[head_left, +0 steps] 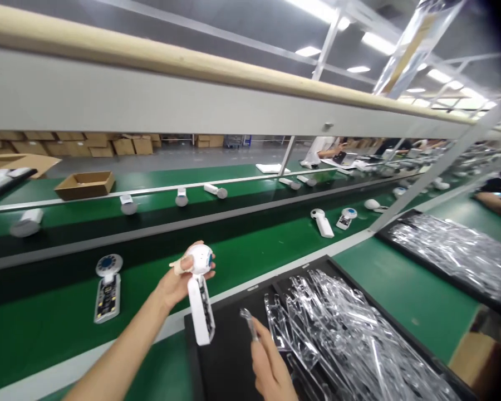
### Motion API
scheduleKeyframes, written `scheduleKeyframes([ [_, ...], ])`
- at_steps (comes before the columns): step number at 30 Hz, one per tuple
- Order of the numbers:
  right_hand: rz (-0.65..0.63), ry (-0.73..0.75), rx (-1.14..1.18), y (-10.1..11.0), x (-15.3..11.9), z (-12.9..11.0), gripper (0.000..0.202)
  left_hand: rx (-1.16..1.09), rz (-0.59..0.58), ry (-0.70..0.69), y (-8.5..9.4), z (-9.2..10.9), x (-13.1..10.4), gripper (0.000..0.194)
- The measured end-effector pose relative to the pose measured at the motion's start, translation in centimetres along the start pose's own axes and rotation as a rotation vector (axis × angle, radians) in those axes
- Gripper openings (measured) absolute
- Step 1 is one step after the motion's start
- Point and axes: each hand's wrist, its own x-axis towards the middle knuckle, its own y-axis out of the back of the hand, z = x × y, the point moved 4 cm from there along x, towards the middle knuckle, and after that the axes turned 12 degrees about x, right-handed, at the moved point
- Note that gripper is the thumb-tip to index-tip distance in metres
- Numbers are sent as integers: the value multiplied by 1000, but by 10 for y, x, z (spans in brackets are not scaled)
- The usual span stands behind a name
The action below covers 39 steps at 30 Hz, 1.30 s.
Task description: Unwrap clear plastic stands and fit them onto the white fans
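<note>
My left hand [177, 281], with a pale cover on one finger, is closed around the round head of a white handheld device [200, 312]. The device's long body hangs down, its open side with dark inner parts facing right. Between the thumb and fingers of my right hand [270, 362] is a slim clear plastic part [247, 320], its tip pointing up and left. Below both hands lies a black tray [225, 356], with a heap of similar clear plastic parts [350, 334] to the right of my right hand.
A similar device with its inside showing [107, 289] lies on the green conveyor belt [259, 245]. Several more white devices [322, 223] lie farther along. A second black tray [451, 256] of clear parts is at right. A grey beam [234, 106] crosses above; a co-worker [321, 150] is beyond.
</note>
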Motion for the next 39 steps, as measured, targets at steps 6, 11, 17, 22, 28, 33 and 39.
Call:
scheduleKeyframes([
  [6, -31, 337, -331, -58, -30, -59, 52, -517, -117, -88, -37, 12, -58, 83],
  [11, 63, 411, -343, -66, -60, -75, 49, -648, -164, -162, -37, 28, -83, 76],
  [17, 60, 411, -381, -71, -75, -88, 51, -657, -300, -228, -46, 39, -107, 72],
  [22, -5, 504, -327, -78, -89, -79, 49, -637, -314, -247, -48, 54, -120, 77],
  [28, -108, 487, -266, -51, -91, -69, 50, -368, -252, -102, -53, 44, -142, 79],
  [33, -166, 578, -434, -33, -99, -83, 49, 79, -43, 122, -53, 21, -177, 58],
  [39, 210, 108, 44, -42, -102, -63, 48, 182, 232, -47, -50, 4, -212, 51],
])
